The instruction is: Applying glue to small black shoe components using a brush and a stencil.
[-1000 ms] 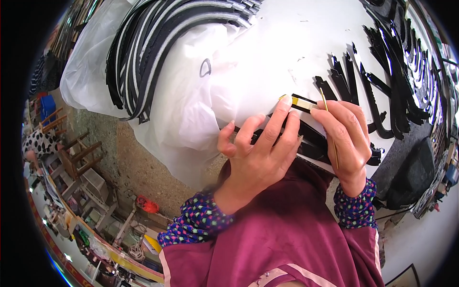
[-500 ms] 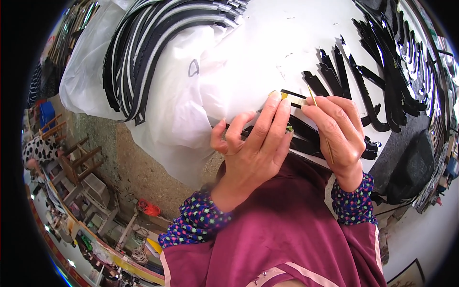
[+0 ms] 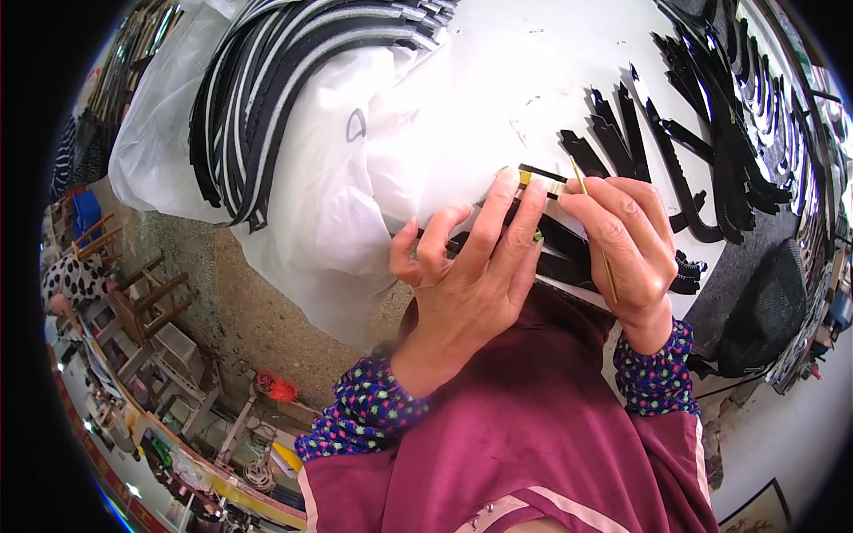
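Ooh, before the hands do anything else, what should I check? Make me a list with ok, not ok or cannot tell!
1. Left hand has fingertips at the little yellow-and-pale piece: ok.
2. Right hand has the thin gold-coloured stick: ok.
3. Right fingertips are close to the pale end of the piece: ok.
4. Piece is flat all over: cannot tell, fingers cover part of it.
5. Space around the hands is free of loose black strips: not ok, some lie right beside them.
6. Pile of curved strips is away from both hands: ok.
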A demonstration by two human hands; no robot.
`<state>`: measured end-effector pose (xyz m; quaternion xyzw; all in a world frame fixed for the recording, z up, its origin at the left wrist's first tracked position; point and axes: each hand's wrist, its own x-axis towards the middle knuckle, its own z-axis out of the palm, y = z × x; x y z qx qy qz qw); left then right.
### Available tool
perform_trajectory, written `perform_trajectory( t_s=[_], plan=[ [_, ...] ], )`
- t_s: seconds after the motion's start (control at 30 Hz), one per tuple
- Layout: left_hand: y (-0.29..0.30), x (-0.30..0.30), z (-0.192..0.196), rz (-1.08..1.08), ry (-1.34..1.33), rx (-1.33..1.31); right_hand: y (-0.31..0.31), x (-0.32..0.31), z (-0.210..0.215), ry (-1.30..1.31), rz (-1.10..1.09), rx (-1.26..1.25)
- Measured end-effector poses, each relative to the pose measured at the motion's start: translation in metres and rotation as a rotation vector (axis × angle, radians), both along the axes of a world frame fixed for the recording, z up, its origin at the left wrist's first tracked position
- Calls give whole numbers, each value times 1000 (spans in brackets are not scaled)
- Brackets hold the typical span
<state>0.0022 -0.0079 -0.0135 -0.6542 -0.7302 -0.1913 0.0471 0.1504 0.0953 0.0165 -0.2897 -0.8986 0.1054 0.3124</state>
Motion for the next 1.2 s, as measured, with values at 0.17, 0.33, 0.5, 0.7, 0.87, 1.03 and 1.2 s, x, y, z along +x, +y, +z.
perform_trajectory(
  t_s=[0.17, 0.33, 0.5, 0.7, 0.87, 1.03, 1.2],
  plan=[
    [1, 0, 1, -4, -18, 0, 4, 2, -5, 51, 2, 21],
    [-3, -2, 2, 1, -52, -5, -2, -18, 26, 290, -15, -457],
    [1, 1, 2, 21, -23, 32, 0, -30, 4, 465, -74, -867],
    [-2, 2, -2, 30, -25, 24, -3, -33, 1, 326, -82, -683],
    [-1, 3, -3, 42, -12, 32, 0, -32, -1, 212, -50, -541],
    [-1, 4, -3, 45, -7, 35, 1, -33, -5, 214, 2, -429],
    [-1, 4, -3, 47, -15, 36, 2, -32, -3, 217, -11, -442]
  ],
)
